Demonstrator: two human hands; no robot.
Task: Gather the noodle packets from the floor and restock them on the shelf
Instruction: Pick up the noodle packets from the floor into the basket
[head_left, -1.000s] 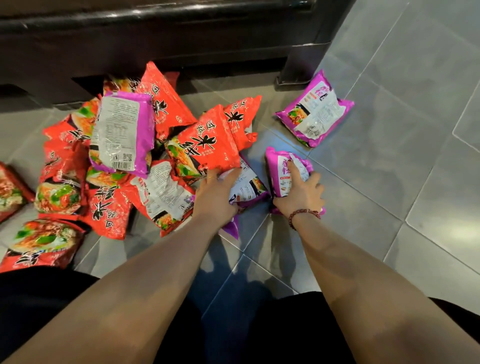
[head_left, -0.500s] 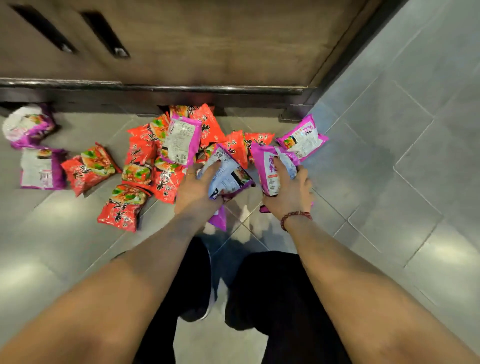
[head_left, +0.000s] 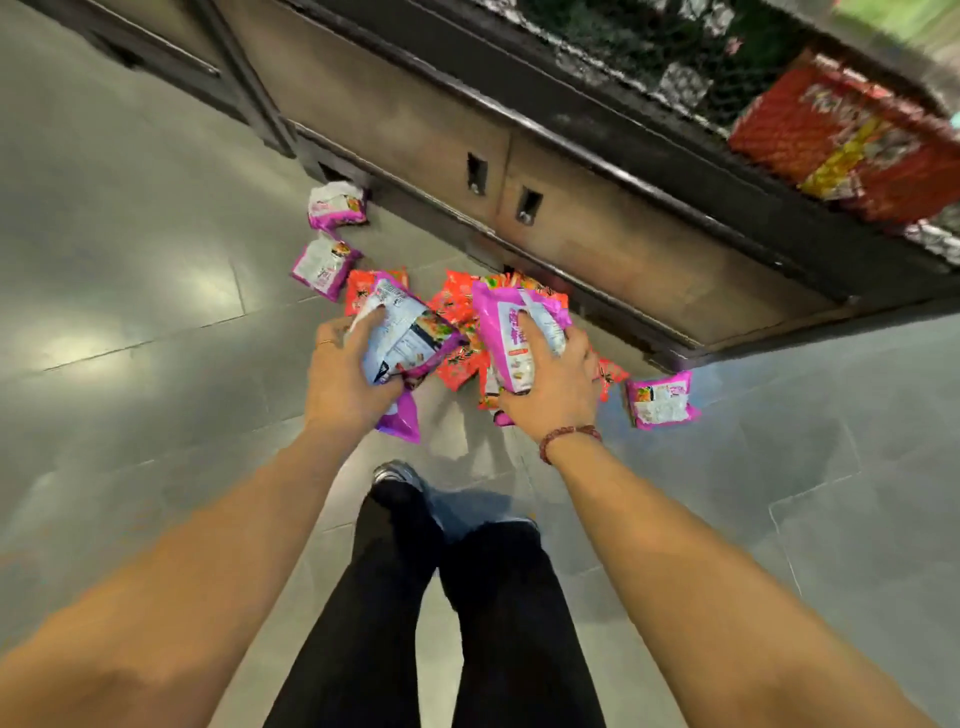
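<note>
Gripping one purple packet (head_left: 410, 332) in the left hand (head_left: 343, 384) and a second purple packet (head_left: 511, 338) in the right hand (head_left: 553, 389), the fingers (head_left: 370, 318) curl round both, long axes running near to far, above the tiled floor (head_left: 130, 312). Beyond lie red packets (head_left: 454, 306); the shelf (head_left: 649, 140) stands far right, nearer the right hand.
</note>
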